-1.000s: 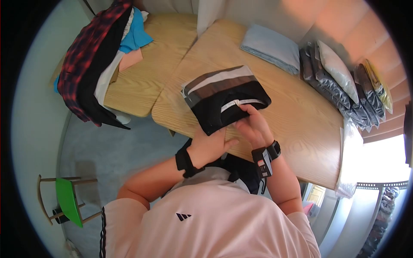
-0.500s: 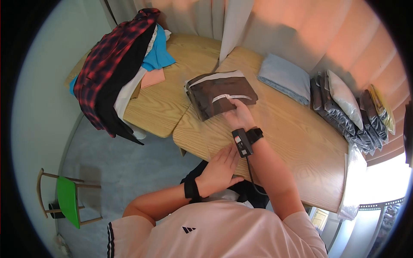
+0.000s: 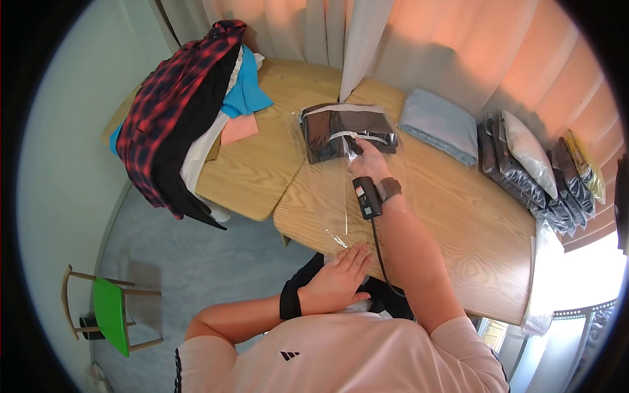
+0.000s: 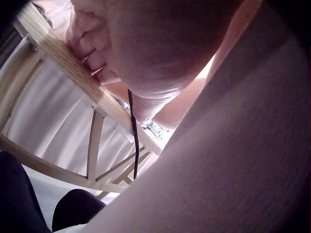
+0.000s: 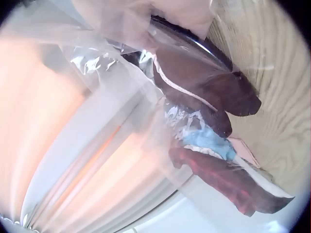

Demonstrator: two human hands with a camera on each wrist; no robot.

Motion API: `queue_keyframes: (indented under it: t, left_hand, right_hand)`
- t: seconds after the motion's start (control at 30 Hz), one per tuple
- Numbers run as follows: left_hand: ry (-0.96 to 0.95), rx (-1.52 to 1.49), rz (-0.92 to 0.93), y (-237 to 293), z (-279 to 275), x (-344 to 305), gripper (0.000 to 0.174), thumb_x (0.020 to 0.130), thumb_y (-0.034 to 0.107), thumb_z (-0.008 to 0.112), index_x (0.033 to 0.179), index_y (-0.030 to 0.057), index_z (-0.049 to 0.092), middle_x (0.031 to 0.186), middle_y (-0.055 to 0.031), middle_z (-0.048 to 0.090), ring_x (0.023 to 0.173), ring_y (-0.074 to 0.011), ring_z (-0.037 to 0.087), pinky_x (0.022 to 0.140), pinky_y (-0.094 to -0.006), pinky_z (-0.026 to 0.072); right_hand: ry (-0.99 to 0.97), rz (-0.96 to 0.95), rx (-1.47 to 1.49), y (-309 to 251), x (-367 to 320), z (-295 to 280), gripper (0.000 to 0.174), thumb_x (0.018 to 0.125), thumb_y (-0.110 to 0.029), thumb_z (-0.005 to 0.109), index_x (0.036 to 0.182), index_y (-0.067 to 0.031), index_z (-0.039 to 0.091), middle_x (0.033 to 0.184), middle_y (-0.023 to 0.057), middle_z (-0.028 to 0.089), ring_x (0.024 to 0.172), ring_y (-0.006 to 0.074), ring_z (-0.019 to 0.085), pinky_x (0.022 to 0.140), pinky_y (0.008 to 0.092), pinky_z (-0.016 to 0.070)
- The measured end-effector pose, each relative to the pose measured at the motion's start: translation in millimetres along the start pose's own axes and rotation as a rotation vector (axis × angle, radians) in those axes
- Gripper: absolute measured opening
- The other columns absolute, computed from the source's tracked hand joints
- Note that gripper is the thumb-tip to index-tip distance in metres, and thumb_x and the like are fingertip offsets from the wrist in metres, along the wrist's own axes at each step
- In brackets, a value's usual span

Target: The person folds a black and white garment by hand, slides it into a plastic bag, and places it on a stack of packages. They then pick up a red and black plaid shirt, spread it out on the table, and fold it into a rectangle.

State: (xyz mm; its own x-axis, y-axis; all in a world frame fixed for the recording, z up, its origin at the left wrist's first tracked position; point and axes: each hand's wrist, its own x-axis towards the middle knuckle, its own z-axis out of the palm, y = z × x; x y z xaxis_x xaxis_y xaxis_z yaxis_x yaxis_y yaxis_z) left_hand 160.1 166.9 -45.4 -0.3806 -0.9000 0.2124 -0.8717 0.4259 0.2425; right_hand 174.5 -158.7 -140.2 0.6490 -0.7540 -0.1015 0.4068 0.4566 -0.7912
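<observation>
A folded dark brown garment (image 3: 319, 137) with a pale stripe and a light neckband lies on the wooden table (image 3: 432, 216), inside a clear plastic bag (image 3: 333, 196). My right hand (image 3: 371, 162) reaches into the bag and grips the garment at its neckband, thumb on top. In the right wrist view the bag's film partly veils the garment (image 5: 194, 73). At the near table edge my left hand (image 3: 336, 283) lies with straight fingers on the open end of the bag. Seen from below in the left wrist view, the left hand (image 4: 141, 48) rests over the table edge.
A folded light-blue cloth (image 3: 440, 124) lies at the back. Right of it are several bagged garments (image 3: 514, 173) in stacks, and more clear film (image 3: 544, 275) hangs at the right edge. Loose clothes, with a red plaid shirt (image 3: 167, 118) on top, heap at left. A cable (image 3: 380, 255) trails from my right wrist.
My right hand has pushed the garment away from me into the bag. The left hand has come off the garment's near edge and moved back to the table edge.
</observation>
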Motion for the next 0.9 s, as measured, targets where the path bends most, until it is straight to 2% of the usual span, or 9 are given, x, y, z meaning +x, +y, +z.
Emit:
queue_keyframes:
  t: [0.1,0.13,0.23,0.33,0.4,0.47,0.57,0.77,0.9]
  left_hand:
    - [-0.023,0.012,0.005,-1,-7,-1,0.069,0.082,0.040,0.060,0.128,-0.0080,0.042,0.136,-0.0254,0.039,0.127,-0.0346,0.039,0.104,-0.0411,0.0322]
    - [-0.025,0.024,0.016,-3,-12,-1,0.062,0.083,0.037,0.060,0.126,-0.0058,0.045,0.136,-0.0232,0.040,0.125,-0.0320,0.042,0.102,-0.0400,0.0350]
    - [-0.189,-0.327,0.177,-21,-38,-9,0.041,0.083,0.026,0.062,0.113,-0.0018,0.057,0.128,-0.0173,0.051,0.112,-0.0262,0.054,0.092,-0.0365,0.0441]
    - [0.244,-0.779,0.156,-42,-77,-31,0.016,0.083,0.014,0.062,0.074,0.0016,0.067,0.081,-0.0104,0.069,0.068,-0.0221,0.065,0.060,-0.0305,0.0517]
    - [0.365,-0.825,-0.062,-64,-86,-41,0.024,0.086,0.014,0.058,0.066,0.0017,0.062,0.070,-0.0101,0.066,0.061,-0.0159,0.064,0.052,-0.0256,0.0477]
    - [0.371,-0.955,-0.650,-76,-83,-33,0.038,0.095,0.033,0.047,0.073,0.0037,0.058,0.063,-0.0021,0.058,0.050,-0.0081,0.054,0.043,-0.0211,0.0366]
    - [0.297,-1.181,-0.855,-108,-65,-15,0.042,0.095,0.041,0.044,0.078,0.0049,0.056,0.060,0.0021,0.049,0.045,-0.0055,0.045,0.039,-0.0196,0.0291]
    - [0.275,-1.366,-0.961,-135,-52,16,0.039,0.094,0.041,0.047,0.077,0.0073,0.051,0.060,0.0054,0.041,0.043,-0.0036,0.032,0.038,-0.0200,0.0199]
    - [0.322,-1.403,-0.928,-138,-46,20,0.032,0.092,0.036,0.054,0.076,0.0080,0.053,0.058,0.0066,0.041,0.045,-0.0027,0.034,0.040,-0.0202,0.0216]
  right_hand:
    - [0.269,0.329,0.088,-47,-57,49,0.019,0.092,-0.012,0.047,0.104,0.0006,0.054,0.071,0.0052,0.057,0.059,0.0145,0.055,0.048,0.0242,0.0441]
    - [0.364,0.199,0.225,-42,-76,59,0.013,0.093,-0.009,0.046,0.097,0.0012,0.054,0.096,0.0138,0.061,0.090,0.0256,0.060,0.084,0.0337,0.0501]
    - [-0.149,0.287,0.208,-51,-175,67,0.023,0.091,-0.012,0.051,0.109,0.0036,0.052,0.122,0.0160,0.052,0.112,0.0228,0.053,0.098,0.0363,0.0414]
    - [-0.578,0.299,-0.826,-126,-250,89,0.017,0.092,-0.011,0.051,0.096,0.0008,0.063,0.106,0.0165,0.063,0.105,0.0248,0.058,0.093,0.0378,0.0452]
    - [-0.372,0.281,-0.626,-163,-274,57,0.015,0.091,-0.012,0.054,0.089,-0.0017,0.064,0.092,0.0122,0.065,0.094,0.0208,0.060,0.084,0.0337,0.0483]
    - [-0.065,-0.005,-0.650,-180,-266,14,0.019,0.092,-0.019,0.054,0.088,-0.0026,0.063,0.085,0.0099,0.063,0.082,0.0174,0.059,0.074,0.0303,0.0497]
    - [0.386,-0.041,-0.726,-172,-237,24,0.027,0.092,-0.028,0.055,0.081,-0.0039,0.060,0.076,0.0065,0.059,0.072,0.0151,0.057,0.068,0.0289,0.0498]
    - [0.311,0.445,-0.892,-155,-192,7,0.032,0.089,-0.037,0.059,0.078,-0.0073,0.057,0.068,-0.0009,0.055,0.065,0.0091,0.054,0.061,0.0244,0.0462]
    - [0.188,0.395,-0.703,-148,-182,-8,0.027,0.089,-0.033,0.058,0.077,-0.0089,0.056,0.067,-0.0022,0.054,0.060,0.0074,0.050,0.057,0.0224,0.0427]
